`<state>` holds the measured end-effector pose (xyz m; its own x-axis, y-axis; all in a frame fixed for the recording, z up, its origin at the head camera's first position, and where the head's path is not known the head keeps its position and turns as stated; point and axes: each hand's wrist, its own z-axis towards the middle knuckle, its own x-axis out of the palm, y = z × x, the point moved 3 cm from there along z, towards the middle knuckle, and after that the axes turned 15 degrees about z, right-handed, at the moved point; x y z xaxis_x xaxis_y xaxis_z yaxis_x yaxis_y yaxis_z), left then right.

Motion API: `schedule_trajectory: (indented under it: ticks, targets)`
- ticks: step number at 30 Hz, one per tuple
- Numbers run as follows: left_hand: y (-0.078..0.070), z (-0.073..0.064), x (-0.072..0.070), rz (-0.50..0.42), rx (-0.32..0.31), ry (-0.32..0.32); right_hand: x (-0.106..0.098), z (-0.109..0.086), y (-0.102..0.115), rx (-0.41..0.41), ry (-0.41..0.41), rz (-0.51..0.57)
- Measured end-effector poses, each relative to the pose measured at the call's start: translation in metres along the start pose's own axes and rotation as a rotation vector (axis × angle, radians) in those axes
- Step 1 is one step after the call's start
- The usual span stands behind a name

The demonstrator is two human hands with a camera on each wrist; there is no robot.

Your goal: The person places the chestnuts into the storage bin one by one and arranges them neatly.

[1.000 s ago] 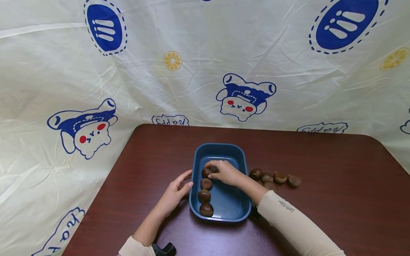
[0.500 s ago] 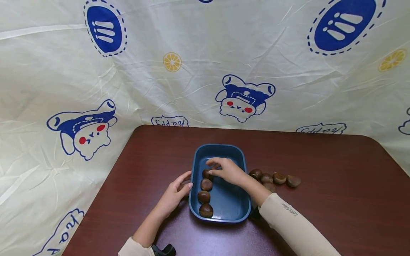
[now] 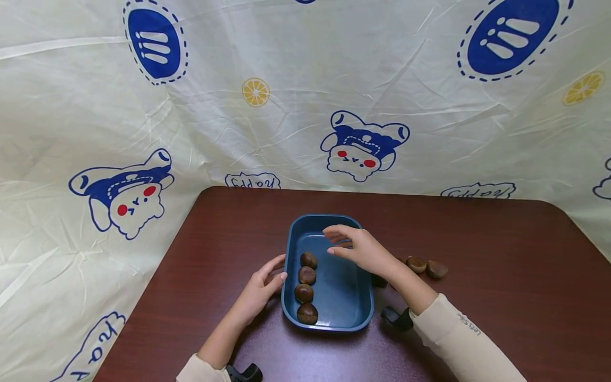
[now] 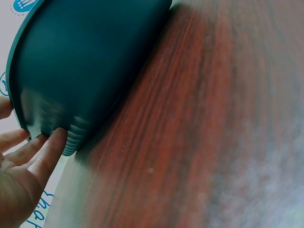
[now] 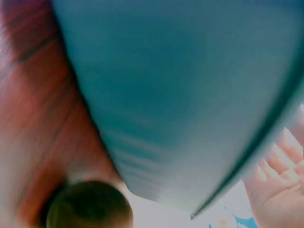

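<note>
A blue rectangular tray (image 3: pixel 346 300) stands on the table. Inside it, several brown chestnuts (image 3: pixel 307 313) form a column along the left wall. My left hand (image 3: pixel 256 292) rests its fingertips against the tray's left side, and the left wrist view shows those fingers (image 4: pixel 53 149) on the outer wall. Over the tray's right rim hovers my right hand (image 3: pixel 365 252), fingers loosely extended and nothing held. More chestnuts (image 3: pixel 436 269) lie to the right of the tray, some hidden by the right forearm. A blurred round chestnut (image 5: pixel 90 206) shows low in the right wrist view.
The dark red wooden table (image 3: pixel 501 254) extends well to the right of the tray. A printed white cloth (image 3: pixel 286 132) hangs behind and to the left. Black wrist mounts (image 3: pixel 245 373) sit under both cuffs.
My right hand has let go of the farthest chestnut in the column and drawn back rightward to the tray's rim. The left hand has stayed at the tray's side.
</note>
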<state>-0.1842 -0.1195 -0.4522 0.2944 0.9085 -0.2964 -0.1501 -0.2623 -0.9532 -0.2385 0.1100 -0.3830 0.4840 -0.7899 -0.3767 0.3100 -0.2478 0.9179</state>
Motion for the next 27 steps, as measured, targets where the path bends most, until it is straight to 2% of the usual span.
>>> schedule_trajectory:
  ticks: [11, 21, 27]
  targets:
    - [0.0, 0.0, 0.0, -0.004, 0.004, 0.011, -0.034, -0.042, -0.001, 0.012, -0.099, -0.089]
    - [0.0, 0.0, -0.001, 0.004, -0.005, 0.015, -0.055, -0.08, -0.023, 0.061, -0.191, -0.147]
    - [0.001, -0.001, -0.001, 0.001, -0.014, 0.012, -0.061, -0.098, -0.037, 0.075, -0.202, -0.2]
